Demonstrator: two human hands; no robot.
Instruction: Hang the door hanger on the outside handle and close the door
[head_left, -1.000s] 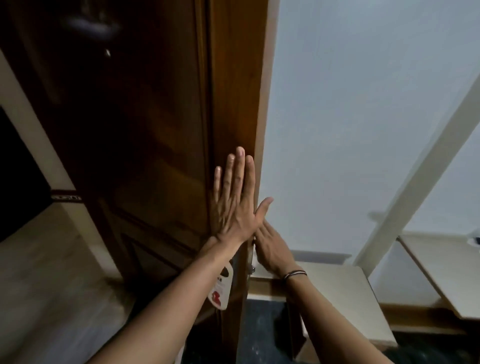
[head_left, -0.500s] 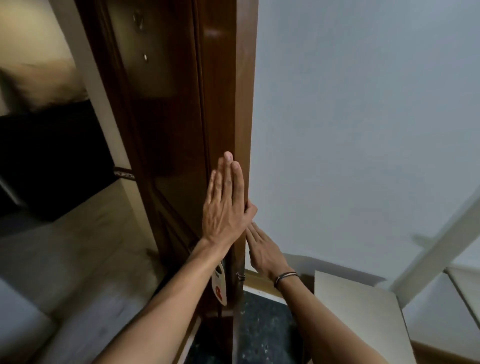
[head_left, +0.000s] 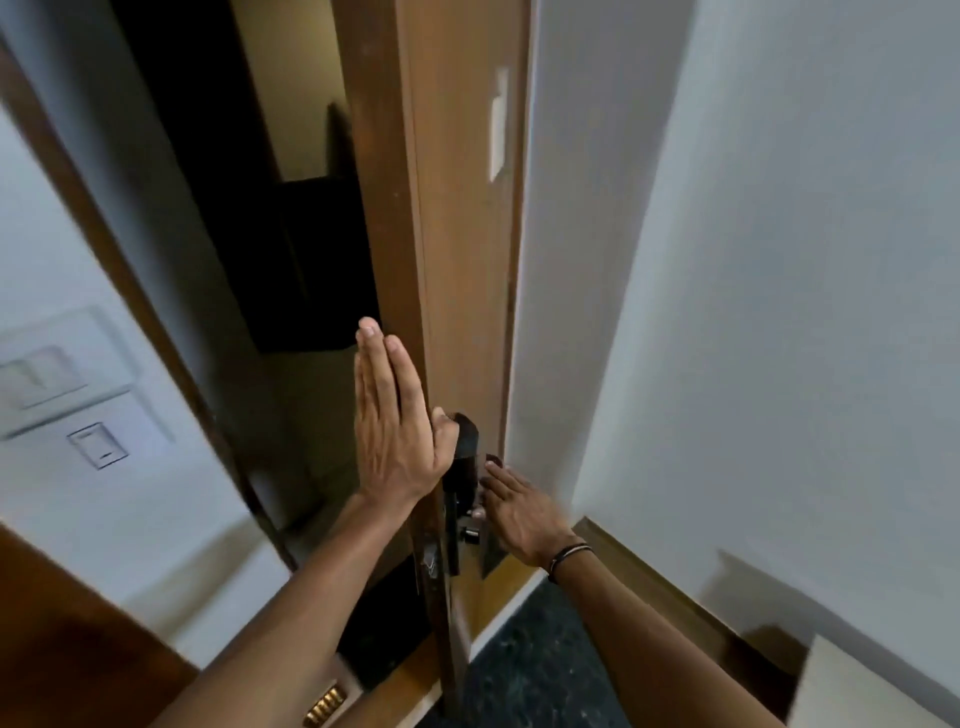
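Note:
The brown wooden door stands open and I see it nearly edge-on. My left hand lies flat against its left side, fingers together and pointing up, holding nothing. A dark lock body juts from the door edge beside my left thumb. My right hand is on the door's right side, reaching to a dark handle; its fingertips are hidden behind the lock body. The door hanger is out of sight.
A white wall stands close on the right, with a wooden baseboard. Left of the doorway, a wall carries switch plates. Dark carpet lies below, and a pale furniture corner sits at bottom right.
The view has swung so the door now shows edge-on with its right face visible. The hanger, seen earlier below my left wrist, has dropped from sight. Both hands stay on the door.

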